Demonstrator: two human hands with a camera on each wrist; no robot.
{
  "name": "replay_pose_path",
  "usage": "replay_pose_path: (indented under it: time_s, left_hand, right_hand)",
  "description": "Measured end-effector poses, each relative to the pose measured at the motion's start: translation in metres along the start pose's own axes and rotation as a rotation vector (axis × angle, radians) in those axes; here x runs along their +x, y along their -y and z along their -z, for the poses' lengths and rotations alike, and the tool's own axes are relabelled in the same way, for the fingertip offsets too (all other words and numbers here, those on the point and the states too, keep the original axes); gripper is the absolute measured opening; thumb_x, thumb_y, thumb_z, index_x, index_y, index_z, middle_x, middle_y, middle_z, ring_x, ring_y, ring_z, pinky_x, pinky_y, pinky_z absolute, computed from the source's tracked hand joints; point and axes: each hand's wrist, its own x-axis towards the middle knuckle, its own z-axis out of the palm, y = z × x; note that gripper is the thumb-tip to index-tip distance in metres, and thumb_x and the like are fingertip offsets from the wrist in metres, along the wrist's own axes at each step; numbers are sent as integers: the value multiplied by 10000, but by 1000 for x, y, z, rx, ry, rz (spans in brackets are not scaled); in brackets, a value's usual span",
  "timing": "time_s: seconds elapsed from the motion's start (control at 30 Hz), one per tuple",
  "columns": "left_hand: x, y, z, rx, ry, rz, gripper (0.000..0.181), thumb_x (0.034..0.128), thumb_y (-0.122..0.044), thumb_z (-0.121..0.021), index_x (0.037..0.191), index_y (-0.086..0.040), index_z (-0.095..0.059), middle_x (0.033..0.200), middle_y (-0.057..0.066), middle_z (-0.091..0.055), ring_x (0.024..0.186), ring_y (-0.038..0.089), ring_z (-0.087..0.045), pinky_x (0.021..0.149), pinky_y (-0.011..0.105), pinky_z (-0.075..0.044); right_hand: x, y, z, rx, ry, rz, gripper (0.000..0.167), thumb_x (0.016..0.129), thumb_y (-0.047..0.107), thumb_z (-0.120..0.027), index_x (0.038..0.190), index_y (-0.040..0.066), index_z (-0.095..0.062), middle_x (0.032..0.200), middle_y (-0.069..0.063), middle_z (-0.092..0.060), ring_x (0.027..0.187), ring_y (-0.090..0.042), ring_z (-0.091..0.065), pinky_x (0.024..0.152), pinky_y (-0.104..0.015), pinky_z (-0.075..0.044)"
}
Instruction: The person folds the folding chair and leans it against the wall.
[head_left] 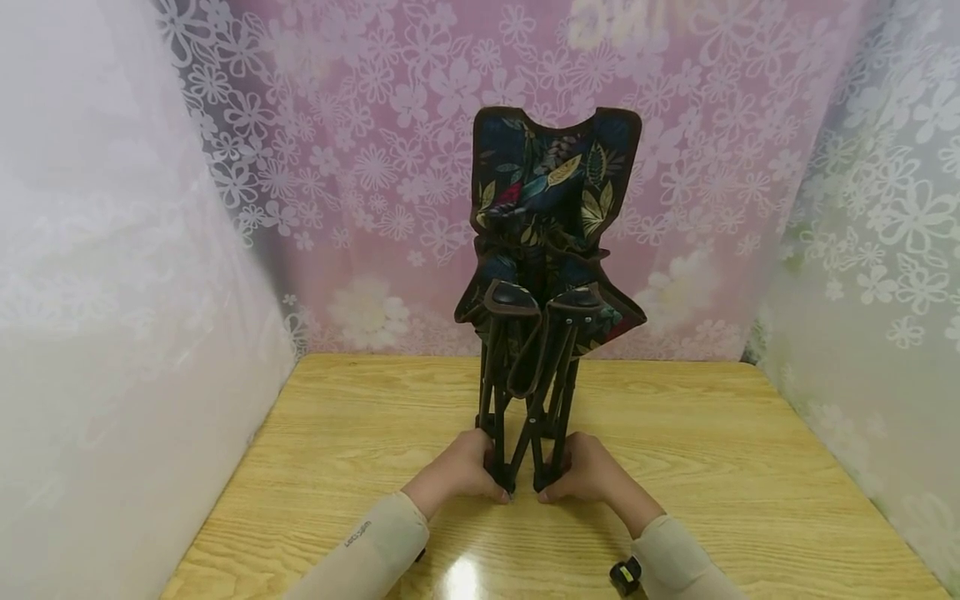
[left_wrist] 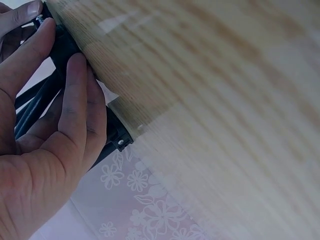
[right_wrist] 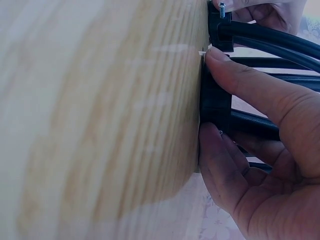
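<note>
A small folding chair with dark leaf-patterned fabric and black tube legs stands upright on the wooden table, its legs drawn close together. Down at its front left foot, my left hand grips the black plastic foot between thumb and fingers. My right hand pinches the front right foot in the same way, thumb toward me. A small screw sticks out of the other foot beside the left thumb in the right wrist view. The rear legs are partly hidden behind the front ones.
The wooden table runs out to both sides of the chair. A pink flowered curtain hangs behind it, with pale sheets at the left and right. A small black device sits by the right wrist.
</note>
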Motion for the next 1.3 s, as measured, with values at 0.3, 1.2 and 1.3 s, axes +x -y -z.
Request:
replay_pose_path:
  time_s: [0.3, 1.2, 1.3]
  left_hand:
    - [-2, -4, 2, 0, -1, -6, 383, 648, -125, -1025, 861, -7, -730, 808, 47, -700, 704, 144, -598, 639, 305, -544]
    - [-5, -10, 2, 2, -9, 24, 450, 652, -106, -1024, 939, 12, -699, 895, 86, -686, 783, 197, -629, 705, 365, -576]
    - [-5, -9, 1, 0, -17, 27, 454, 652, -106, -1024, 943, 8, -695, 899, 83, -685, 789, 198, -628, 719, 370, -577]
  right_hand:
    - [1, -1, 0, 3, 1, 1, 430, 625, 191, -1044, 916, 27, -773, 717, -11, -734, 640, -163, -633, 576, -321, -541]
    - [-2, 2, 0, 0, -9, -4, 420, 623, 187, -1045, 906, 34, -775, 722, -15, -736, 662, -165, -645, 597, -324, -555]
    - [-3, 2, -1, -1, -17, -6, 411, 626, 184, -1043, 901, 37, -774, 727, -13, -734, 666, -164, -639, 602, -321, -552]
